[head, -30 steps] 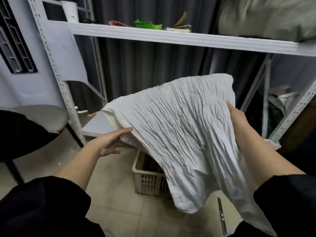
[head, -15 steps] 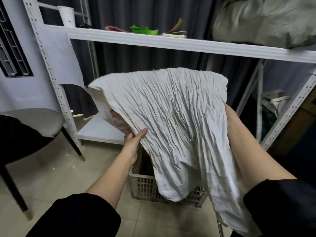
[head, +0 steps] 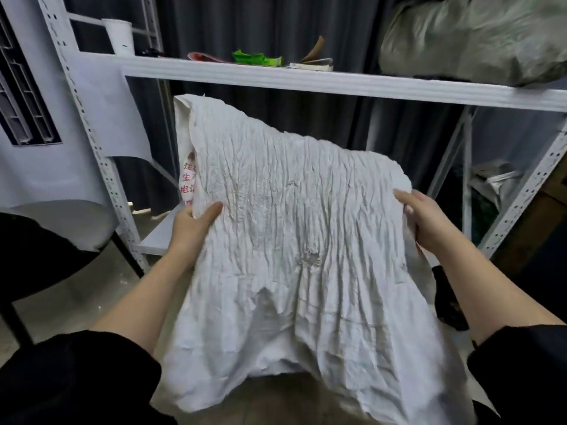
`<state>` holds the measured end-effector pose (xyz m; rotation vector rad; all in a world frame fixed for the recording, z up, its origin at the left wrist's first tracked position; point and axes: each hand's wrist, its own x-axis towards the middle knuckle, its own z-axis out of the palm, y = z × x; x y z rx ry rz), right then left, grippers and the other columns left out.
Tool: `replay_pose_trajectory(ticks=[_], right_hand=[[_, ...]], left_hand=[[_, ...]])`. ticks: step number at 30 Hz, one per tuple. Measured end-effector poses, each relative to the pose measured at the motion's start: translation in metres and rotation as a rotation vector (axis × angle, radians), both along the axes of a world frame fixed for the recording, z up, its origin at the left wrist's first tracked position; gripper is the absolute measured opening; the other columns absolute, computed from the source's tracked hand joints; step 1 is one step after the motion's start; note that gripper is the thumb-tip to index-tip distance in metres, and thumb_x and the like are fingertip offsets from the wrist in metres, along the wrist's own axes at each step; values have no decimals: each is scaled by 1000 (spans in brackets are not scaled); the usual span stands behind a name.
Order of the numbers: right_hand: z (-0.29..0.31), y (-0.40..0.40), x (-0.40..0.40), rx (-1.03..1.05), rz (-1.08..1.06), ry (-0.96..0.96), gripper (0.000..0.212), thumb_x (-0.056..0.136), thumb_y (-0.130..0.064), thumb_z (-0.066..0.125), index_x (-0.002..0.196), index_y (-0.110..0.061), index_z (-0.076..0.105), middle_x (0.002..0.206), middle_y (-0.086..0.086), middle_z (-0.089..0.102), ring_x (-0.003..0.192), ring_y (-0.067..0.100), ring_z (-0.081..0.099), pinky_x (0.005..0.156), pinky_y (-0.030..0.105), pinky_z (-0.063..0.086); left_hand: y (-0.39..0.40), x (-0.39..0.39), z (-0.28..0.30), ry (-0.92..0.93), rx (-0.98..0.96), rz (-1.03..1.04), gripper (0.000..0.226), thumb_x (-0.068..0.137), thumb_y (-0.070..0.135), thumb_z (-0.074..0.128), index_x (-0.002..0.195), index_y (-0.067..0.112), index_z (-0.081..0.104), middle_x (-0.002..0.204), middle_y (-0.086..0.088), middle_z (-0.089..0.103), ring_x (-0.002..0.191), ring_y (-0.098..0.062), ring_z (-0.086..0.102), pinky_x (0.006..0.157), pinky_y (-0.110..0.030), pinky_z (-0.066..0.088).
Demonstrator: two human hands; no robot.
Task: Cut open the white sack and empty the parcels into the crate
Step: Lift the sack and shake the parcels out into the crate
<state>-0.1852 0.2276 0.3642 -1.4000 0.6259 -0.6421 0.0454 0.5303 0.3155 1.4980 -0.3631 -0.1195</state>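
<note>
Both hands hold the crumpled white sack (head: 291,240) up in front of the metal shelf (head: 306,79). The left hand (head: 191,225) pinches its left edge, thumb on top; the right hand (head: 426,219) grips its right edge. The sack hangs limp, hiding the floor below.

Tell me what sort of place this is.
Probably a storeroom or sorting corner: white slotted-angle metal shelving, a bulging grey-green sack stored on its top shelf, and a crumpled white sack being handled.

White cup (head: 119,36) and green wrapper (head: 256,58) on shelf (head: 352,84)
</note>
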Motion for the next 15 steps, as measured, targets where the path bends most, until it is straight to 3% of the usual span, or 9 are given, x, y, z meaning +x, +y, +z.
replay_pose_trajectory(ticks=[3,6,9,11,13,15], right_hand=[[-14,-4,-5,-189,56,153,21,88,-24,66,106,-15,62,106,6,70,90,20,68,72,29,55],[-32,-14,-12,-348,-147,267,16,87,-29,64,99,-19,62,101,2,69,89,20,65,80,36,52],[-42,-19,-19,-373,-222,310,16,90,-22,61,103,-11,60,98,4,64,84,19,61,74,33,47],[-49,-20,-19,-384,-259,301,17,92,-18,58,105,-8,59,101,7,63,85,20,59,74,32,45],[-55,-18,-16,-414,-359,272,20,93,-18,56,109,-6,58,105,10,62,90,21,57,75,32,43],[-57,-14,-8,-351,-447,221,29,93,-16,56,120,-6,51,111,9,57,93,21,53,73,29,41]], left_hand=[[10,6,3,-31,14,119,32,89,25,65,117,10,62,102,-1,64,89,-15,60,80,-25,44],[28,18,-3,-11,37,190,29,90,22,65,115,9,63,92,-1,64,90,-21,61,78,-27,46],[44,25,-11,6,92,195,23,89,18,66,109,9,64,83,0,62,74,-14,58,66,-22,46],[48,26,-16,22,109,172,24,86,18,70,107,9,65,93,-5,65,71,-11,57,72,-25,47],[46,23,-16,11,143,169,21,83,19,73,99,14,62,98,-6,64,83,-19,60,77,-28,47],[40,23,-15,-3,172,194,37,81,17,74,105,17,46,108,-3,53,97,-19,53,80,-30,43]])
